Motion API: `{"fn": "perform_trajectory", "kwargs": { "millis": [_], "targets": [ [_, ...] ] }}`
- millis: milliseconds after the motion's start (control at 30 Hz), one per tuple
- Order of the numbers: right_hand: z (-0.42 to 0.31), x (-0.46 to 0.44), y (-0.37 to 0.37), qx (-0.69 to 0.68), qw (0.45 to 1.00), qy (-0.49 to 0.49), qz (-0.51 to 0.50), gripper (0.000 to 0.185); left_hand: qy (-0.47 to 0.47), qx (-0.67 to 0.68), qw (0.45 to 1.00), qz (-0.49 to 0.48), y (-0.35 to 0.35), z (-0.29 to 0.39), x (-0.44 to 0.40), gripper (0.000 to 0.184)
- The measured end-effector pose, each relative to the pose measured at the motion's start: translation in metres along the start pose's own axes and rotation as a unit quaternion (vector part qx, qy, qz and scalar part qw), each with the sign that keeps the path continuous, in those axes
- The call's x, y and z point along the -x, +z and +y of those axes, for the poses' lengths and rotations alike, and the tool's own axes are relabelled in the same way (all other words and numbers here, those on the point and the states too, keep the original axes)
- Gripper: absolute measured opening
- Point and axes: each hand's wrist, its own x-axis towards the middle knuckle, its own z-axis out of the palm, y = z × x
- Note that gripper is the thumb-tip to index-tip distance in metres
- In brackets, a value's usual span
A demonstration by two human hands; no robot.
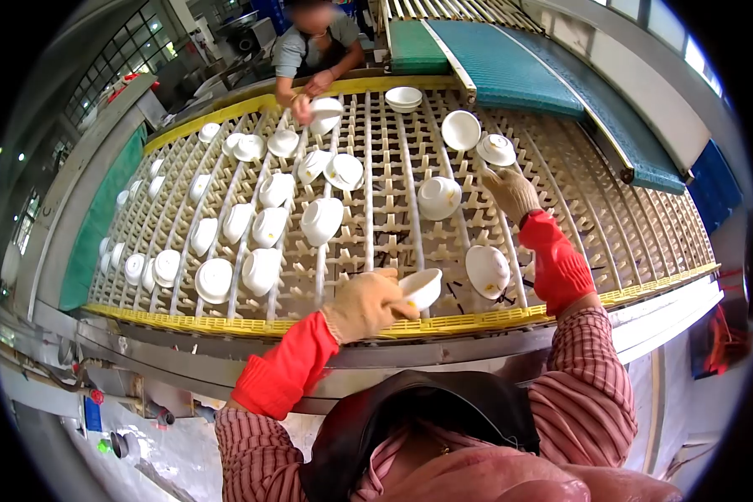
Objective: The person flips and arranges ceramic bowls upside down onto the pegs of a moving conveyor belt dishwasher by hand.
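Note:
My left hand (pixel 364 306), in a tan work glove with a red cuff, grips a small white bowl (pixel 422 290) by its side near the rack's front edge. The bowl is tilted, with yellowish marks on it. Farther out, my right hand (pixel 511 192), gloved alike, reaches its fingers to the near edge of a white bowl (pixel 496 151) with a patterned base; I cannot tell whether they touch. Between my arms lie a white bowl with yellow marks (pixel 439 198) and another tilted on its side (pixel 488 271).
Many white bowls lean in rows across the left of the pegged conveyor rack (pixel 376 243), edged by a yellow rail (pixel 343 325). Across it, a co-worker (pixel 316 50) handles a bowl (pixel 325 115). A green ribbed belt (pixel 510 63) overhangs the far right.

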Motion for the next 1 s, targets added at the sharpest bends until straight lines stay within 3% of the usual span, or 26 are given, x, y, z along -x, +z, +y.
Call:
{"fn": "perform_trajectory", "kwargs": {
  "millis": [67, 133, 167, 200, 233, 267, 333, 400, 433, 467, 500, 533, 567, 633, 733, 800, 833, 900, 933, 1000],
  "targets": [
    [-0.021, 0.001, -0.001, -0.229, 0.973, 0.018, -0.017, 0.056, -0.031, 0.122, 0.983, 0.134, 0.004, -0.019, 0.015, 0.020],
    [-0.049, 0.001, 0.008, -0.354, 0.935, -0.013, -0.002, 0.044, -0.147, 0.099, 0.958, 0.227, -0.009, -0.011, 0.013, 0.024],
    [-0.062, 0.000, 0.003, -0.198, 0.968, -0.155, 0.017, 0.032, -0.275, 0.060, 0.939, 0.197, -0.026, -0.003, 0.008, 0.024],
    [-0.076, -0.001, -0.001, -0.044, 0.954, -0.284, 0.079, 0.021, -0.401, 0.021, 0.902, 0.159, -0.042, -0.002, 0.002, 0.024],
    [-0.089, -0.004, 0.010, -0.103, 0.949, -0.277, 0.114, 0.017, -0.252, -0.178, 0.919, 0.244, -0.042, -0.023, 0.006, 0.024],
    [-0.103, -0.006, 0.014, -0.135, 0.929, -0.311, 0.149, 0.025, -0.086, -0.366, 0.875, 0.304, -0.037, -0.041, 0.014, 0.023],
    [-0.141, -0.004, 0.010, -0.193, 0.926, -0.305, 0.107, 0.051, -0.161, -0.334, 0.892, 0.257, -0.041, -0.030, 0.014, 0.020],
    [-0.164, -0.002, 0.011, -0.182, 0.950, -0.252, 0.018, 0.048, -0.179, -0.299, 0.906, 0.241, -0.031, -0.031, 0.010, 0.027],
    [-0.186, -0.002, 0.015, -0.505, 0.858, 0.023, -0.095, 0.048, -0.164, -0.297, 0.911, 0.233, -0.031, -0.025, 0.006, 0.030],
    [-0.199, -0.004, 0.019, -0.727, 0.593, 0.295, -0.184, 0.049, -0.147, -0.295, 0.917, 0.226, -0.031, -0.016, 0.001, 0.033],
    [-0.184, -0.012, 0.053, -0.663, 0.674, 0.217, -0.244, 0.057, -0.149, -0.285, 0.928, 0.186, -0.033, -0.001, -0.004, 0.043],
    [-0.150, -0.041, 0.117, -0.625, 0.697, 0.173, -0.307, 0.056, -0.140, -0.311, 0.928, 0.149, -0.028, 0.003, -0.007, 0.048],
    [-0.144, -0.031, 0.101, -0.522, 0.779, 0.116, -0.327, 0.051, -0.130, -0.337, 0.926, 0.111, -0.024, 0.005, -0.011, 0.053],
    [-0.146, -0.017, 0.066, -0.424, 0.847, 0.061, -0.314, 0.044, -0.139, -0.356, 0.924, 0.030, -0.020, 0.009, -0.012, 0.067],
    [-0.135, -0.024, 0.056, -0.428, 0.867, 0.096, -0.237, 0.037, -0.187, -0.389, 0.902, 0.026, -0.023, 0.007, -0.014, 0.074],
    [-0.098, -0.037, 0.038, -0.251, 0.963, -0.029, -0.098, 0.032, -0.178, -0.402, 0.890, 0.120, -0.027, -0.002, -0.008, 0.064],
    [-0.068, -0.066, 0.044, -0.064, 0.994, -0.081, -0.042, 0.044, -0.199, -0.407, 0.886, 0.096, -0.031, -0.006, -0.005, 0.061],
    [-0.029, -0.086, 0.043, 0.008, 0.993, -0.064, 0.095, 0.062, -0.212, -0.414, 0.882, 0.077, -0.032, -0.013, -0.003, 0.056],
    [-0.025, -0.092, 0.028, 0.120, 0.988, -0.054, 0.081, 0.066, -0.203, -0.418, 0.882, 0.083, -0.031, -0.017, -0.002, 0.054],
    [-0.014, -0.096, 0.004, 0.158, 0.987, -0.017, 0.008, 0.068, -0.188, -0.392, 0.893, 0.113, -0.027, -0.017, -0.009, 0.053]
  ]
}}
